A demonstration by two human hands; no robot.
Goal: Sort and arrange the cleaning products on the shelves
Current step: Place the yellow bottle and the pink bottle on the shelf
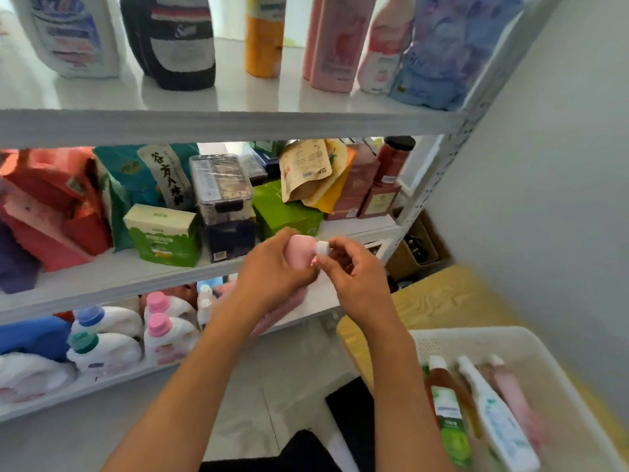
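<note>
Both hands meet in front of the middle shelf point(204, 270) of a white rack. The left hand point(272, 267) has its grip wrapped around a pink bottle point(299, 250), held tilted so its neck points to the right; the bottle's lower body shows below the hand, blurred. The right hand point(354, 270) pinches the bottle's white cap point(322, 247) between thumb and fingertips, its grip narrow on the cap. The bottle is in the air, just before the shelf's edge and touching nothing but the hands. On the top shelf point(221, 124) stand, left to right, a white jug point(71, 32), a dark bottle point(180, 39), an orange bottle point(263, 39), a pink carton point(337, 42), a white-and-pink bottle point(383, 46) and a blue pouch point(442, 52) at the right end. The middle shelf carries red bags point(51, 206), a teal bag point(143, 175), a green box point(163, 233), a clear tub point(221, 185) stacked on a dark box point(231, 240), a second green box point(289, 209), leaning pouches point(309, 168) and brown cartons point(367, 185). The bottom shelf point(68, 393) holds white detergent bottles point(105, 349) with pink, blue and green caps, packed close together. At lower right a white basket point(510, 342) rests on a yellow surface point(442, 301); in it lie an amber bottle point(446, 403), a white bottle point(493, 413) and a pink one point(517, 403), side by side.
</note>
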